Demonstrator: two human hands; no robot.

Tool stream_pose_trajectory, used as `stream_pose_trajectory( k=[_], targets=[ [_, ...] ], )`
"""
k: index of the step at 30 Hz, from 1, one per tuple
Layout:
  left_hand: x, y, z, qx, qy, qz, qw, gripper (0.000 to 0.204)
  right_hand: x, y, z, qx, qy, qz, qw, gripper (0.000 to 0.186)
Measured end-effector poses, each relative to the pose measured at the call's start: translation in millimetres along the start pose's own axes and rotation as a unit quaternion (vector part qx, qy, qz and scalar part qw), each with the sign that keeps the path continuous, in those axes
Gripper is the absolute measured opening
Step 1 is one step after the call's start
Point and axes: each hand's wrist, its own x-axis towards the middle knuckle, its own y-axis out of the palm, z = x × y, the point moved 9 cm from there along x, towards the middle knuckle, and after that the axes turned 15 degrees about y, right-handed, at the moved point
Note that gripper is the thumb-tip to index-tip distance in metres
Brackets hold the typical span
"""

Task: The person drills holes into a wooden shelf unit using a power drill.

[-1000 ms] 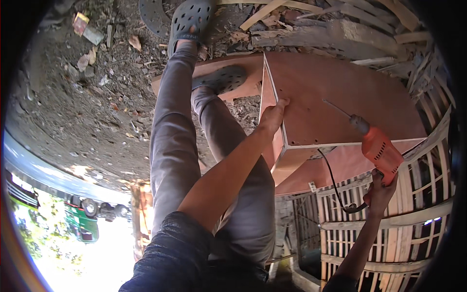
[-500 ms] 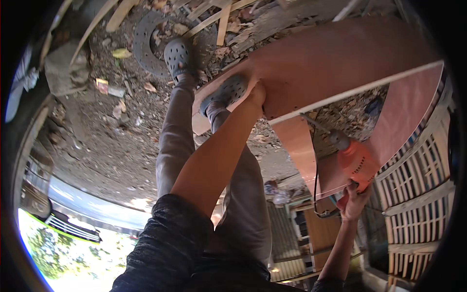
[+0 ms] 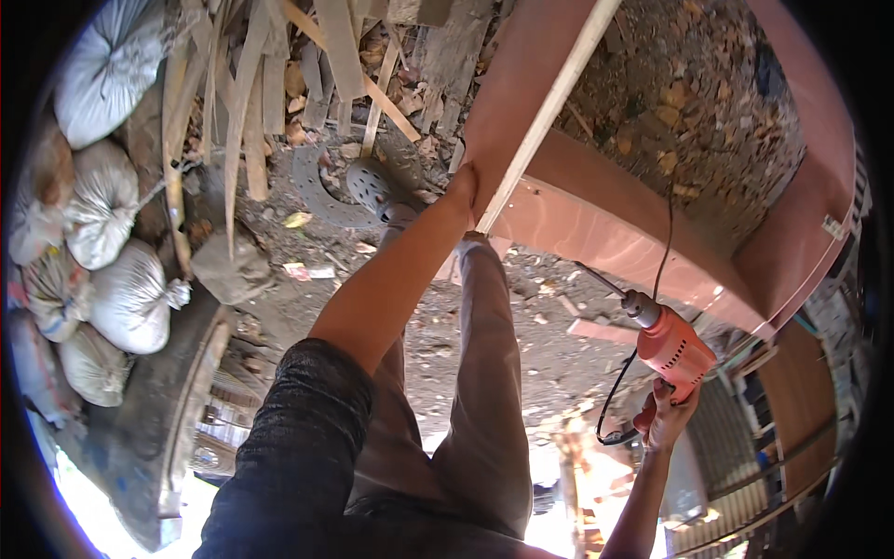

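A corded orange-red power drill (image 3: 672,352) with a long bit sits in my right hand (image 3: 669,419), fingers wrapped round its handle. Its bit points up and left toward a reddish plywood frame (image 3: 596,219), with a gap between them. My left hand (image 3: 465,194) grips the edge of a reddish plywood panel (image 3: 526,70), beside the end of a pale wooden batten (image 3: 549,112); its fingertips are partly hidden. The black cord (image 3: 611,391) loops below the drill and another stretch runs up across the frame.
Wooden strips (image 3: 265,102) lie on the littered dirt at upper left, near several tied white sacks (image 3: 130,296). My grey clog (image 3: 371,184) stands beside a flat grey ring (image 3: 312,191). A brown board and corrugated sheets (image 3: 736,466) are at lower right.
The view has swung round, and the panel with its batten now stands at a steeper slant. The drill bit has come away from the batten. My left hand stays on the panel edge.
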Motion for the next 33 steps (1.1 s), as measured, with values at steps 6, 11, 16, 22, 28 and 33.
stream_pose_trajectory(
  k=[6, 11, 16, 22, 28, 33],
  targets=[
    [7, -7, 3, 0.081, -0.022, 0.071, 0.994, 0.051, -10, -32, -117, 0.132, 0.095, -0.013, 0.987, 0.065],
    [-1, 19, -37, 0.080, 0.013, 0.308, 0.948, 0.056, -26, 31, -186, 0.361, 0.176, 0.075, 0.913, 0.034],
    [-17, -11, -21, 0.260, -0.133, 0.184, 0.939, 0.034, -48, 71, -212, 0.511, 0.187, 0.092, 0.834, 0.028],
    [-28, -33, -119, 0.884, -0.007, 0.173, 0.435, 0.041, -54, 133, -210, 0.616, 0.256, 0.052, 0.743, 0.031],
    [-89, 0, -83, 0.954, 0.144, 0.197, 0.172, 0.075, -45, 161, -250, 0.690, 0.229, -0.041, 0.685, 0.028],
    [-57, 59, -61, 0.879, 0.367, 0.176, 0.247, 0.088, -32, 207, -323, 0.739, 0.242, -0.006, 0.629, 0.034]
  ],
)
